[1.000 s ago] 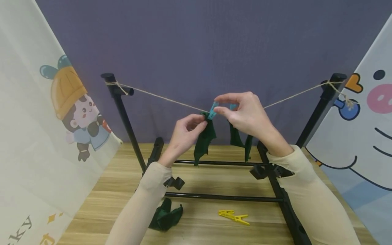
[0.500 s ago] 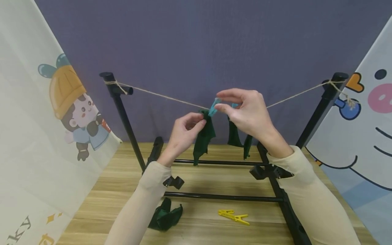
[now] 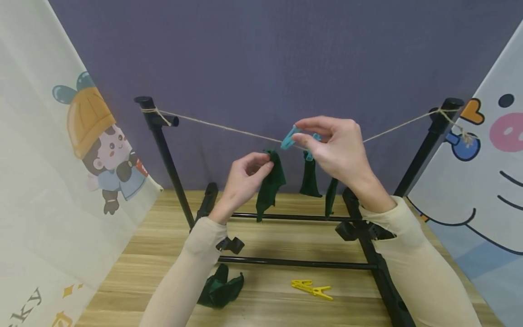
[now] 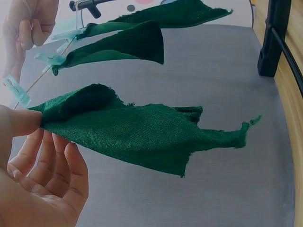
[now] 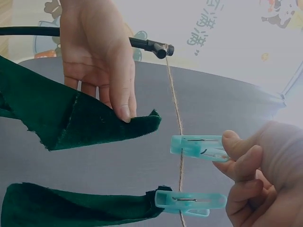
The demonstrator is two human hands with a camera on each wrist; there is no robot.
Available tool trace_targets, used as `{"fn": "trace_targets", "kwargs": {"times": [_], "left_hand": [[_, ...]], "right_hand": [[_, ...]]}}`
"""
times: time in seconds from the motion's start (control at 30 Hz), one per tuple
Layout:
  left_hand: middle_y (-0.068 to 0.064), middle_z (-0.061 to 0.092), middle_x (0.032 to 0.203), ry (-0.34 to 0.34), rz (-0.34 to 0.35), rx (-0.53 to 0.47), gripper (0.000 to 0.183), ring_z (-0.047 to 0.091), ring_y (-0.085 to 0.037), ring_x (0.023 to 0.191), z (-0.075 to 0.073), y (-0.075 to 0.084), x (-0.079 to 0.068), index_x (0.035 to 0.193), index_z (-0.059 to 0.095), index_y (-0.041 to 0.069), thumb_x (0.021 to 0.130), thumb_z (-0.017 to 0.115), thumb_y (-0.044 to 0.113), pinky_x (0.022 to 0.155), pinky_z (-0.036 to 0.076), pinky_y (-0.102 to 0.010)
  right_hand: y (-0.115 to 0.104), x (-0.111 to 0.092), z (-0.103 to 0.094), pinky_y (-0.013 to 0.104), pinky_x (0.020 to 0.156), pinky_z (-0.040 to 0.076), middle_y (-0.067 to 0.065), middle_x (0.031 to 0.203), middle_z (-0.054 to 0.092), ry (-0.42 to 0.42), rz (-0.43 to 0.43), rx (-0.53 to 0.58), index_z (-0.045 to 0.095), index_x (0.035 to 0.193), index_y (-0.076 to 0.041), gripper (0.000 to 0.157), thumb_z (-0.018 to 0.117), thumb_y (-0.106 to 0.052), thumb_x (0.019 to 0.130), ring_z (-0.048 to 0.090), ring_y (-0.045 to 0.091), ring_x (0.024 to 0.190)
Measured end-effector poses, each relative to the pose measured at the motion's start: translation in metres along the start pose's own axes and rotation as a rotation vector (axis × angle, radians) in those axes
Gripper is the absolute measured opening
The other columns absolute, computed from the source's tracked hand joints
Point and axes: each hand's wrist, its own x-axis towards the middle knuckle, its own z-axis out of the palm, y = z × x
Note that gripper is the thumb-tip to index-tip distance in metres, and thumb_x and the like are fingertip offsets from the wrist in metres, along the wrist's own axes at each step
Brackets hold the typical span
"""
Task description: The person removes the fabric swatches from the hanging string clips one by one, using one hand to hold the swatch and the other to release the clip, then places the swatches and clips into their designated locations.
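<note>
My left hand (image 3: 250, 176) pinches a dark green cloth piece (image 3: 270, 186) by its top corner, thumb over fingers. Its ragged lower end hangs free. In the right wrist view this corner stands apart from the string (image 5: 174, 104). My right hand (image 3: 339, 147) pinches a light blue clothespin (image 5: 196, 147) by its handle ends between thumb and finger; its nose lies across the string. To the right, two more green cloths (image 3: 310, 180) hang from the string, clipped by blue clothespins (image 4: 49, 58). My right hand partly hides them in the head view.
The string runs between two posts of a black frame (image 3: 300, 262) on a wooden table (image 3: 261, 313). A crumpled green cloth (image 3: 222, 288) lies at front left, yellow clothespins (image 3: 311, 289) at front middle. A grey-purple panel (image 3: 265, 59) stands behind.
My right hand has moved slightly up and right with the blue clothespin, away from the cloth in my left hand. That cloth's top corner has dropped slightly, a little left of the clothespin.
</note>
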Motion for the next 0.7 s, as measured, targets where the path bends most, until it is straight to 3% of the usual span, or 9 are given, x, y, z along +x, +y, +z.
{"fn": "trace_targets", "kwargs": {"times": [0.3,0.7], "left_hand": [[-0.012,0.075,0.122,0.010,-0.008,0.002,0.028,0.071,-0.022,0.096,-0.006,-0.004,-0.005,0.128,0.073,0.007,0.105,0.068,0.022,0.082,0.057,-0.032],[-0.013,0.075,0.121,0.019,-0.023,0.013,0.028,0.071,-0.021,0.095,-0.012,-0.007,-0.012,0.128,0.073,0.007,0.105,0.068,0.023,0.080,0.057,-0.033]], "right_hand": [[-0.002,-0.001,-0.003,0.022,0.037,0.025,0.010,0.113,0.082,0.047,-0.036,0.044,0.082,0.118,-0.009,0.022,0.081,-0.017,0.097,0.042,0.011,0.032],[-0.003,-0.009,-0.004,0.023,0.037,0.025,0.011,0.117,0.081,0.038,-0.015,0.061,0.081,0.120,-0.009,0.024,0.080,-0.017,0.097,0.049,0.009,0.036]]}}
